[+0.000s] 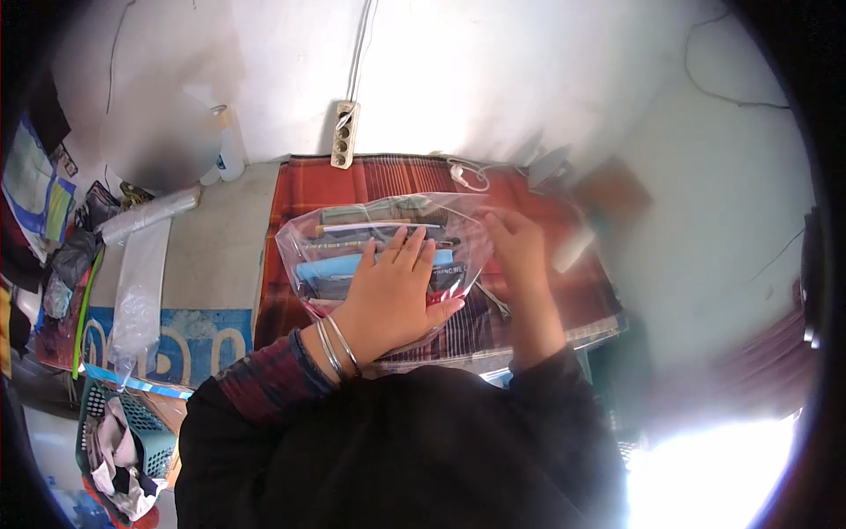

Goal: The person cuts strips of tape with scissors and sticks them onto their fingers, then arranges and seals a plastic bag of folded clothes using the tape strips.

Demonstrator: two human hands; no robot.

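In the middle of the frame we see a clear bag [296, 236] lying on a plaid cloth [322, 182] that covers the desk [216, 207]. A row of folded pieces [328, 268], one of them light blue, lies inside it, side by side. Our left hand [394, 286] rests open and flat on top of the bag, fingers somewhat spread, gripping nothing. Our right hand [520, 251] has thumb and forefinger drawn together at the bag's upper right edge, and we judge that they pinch the plastic there; the other fingers are curled in. As far as we can judge, the filling is done: the folded pieces we can make out are within the bag, and it lies fairly flat. What is left seems to concern the right end, where a pale line runs along the plastic toward our fingertips; glare keeps us from telling whether that end is sealed or loose. Toward the left of the frame, a plastic roll [150, 215] lies well apart from the bag. A power strip [345, 135] leans at the upper middle, and a basket [159, 445] holding cloth stands lower left.
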